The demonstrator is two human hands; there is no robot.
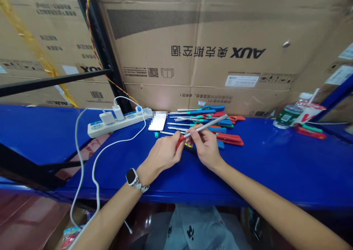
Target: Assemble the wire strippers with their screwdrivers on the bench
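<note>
My left hand (164, 151) is closed round the red handle of a long lighter (206, 125), whose silver tube points up and to the right. The fingers of my right hand (205, 146) pinch that tube near the handle. Behind and beside my hands lies a pile of similar lighters (198, 112) with red, blue, green and orange handles. Part of the pile is hidden by my hands. A white phone-like object (157, 121) rests left of the pile, with a small green cap (156, 134) in front of it.
A white power strip (124, 122) with chargers and loose white cables (95, 169) is on the left of the blue table (270, 169). At the right stand a bottle (286, 114) and a cup (310, 112). Large cardboard boxes (209, 29) rise behind.
</note>
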